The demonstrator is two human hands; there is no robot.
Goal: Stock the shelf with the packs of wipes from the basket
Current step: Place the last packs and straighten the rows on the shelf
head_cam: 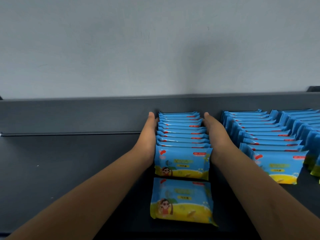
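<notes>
While both forearms are reaching forward over the dark shelf (69,161), the left hand (149,134) and the right hand (216,134) are flanking the middle row of packs of wipes (181,135), one hand on each side. On each hand the fingers (151,118) are lying straight and pressed together, flat against the ends of the packs, so the row is sitting between the two palms. The packs in this row are standing on edge, one behind another, running back to the shelf's raised rear panel (78,115). A single loose pack (181,201) is lying face up just in front of the row, apart from both hands. More of the same blue-and-yellow packs are standing to the right in a second row (265,135) and a third row (304,122), the third being cut off by the frame edge. Behind the shelf a pale wall (155,49) is filling the upper view.
</notes>
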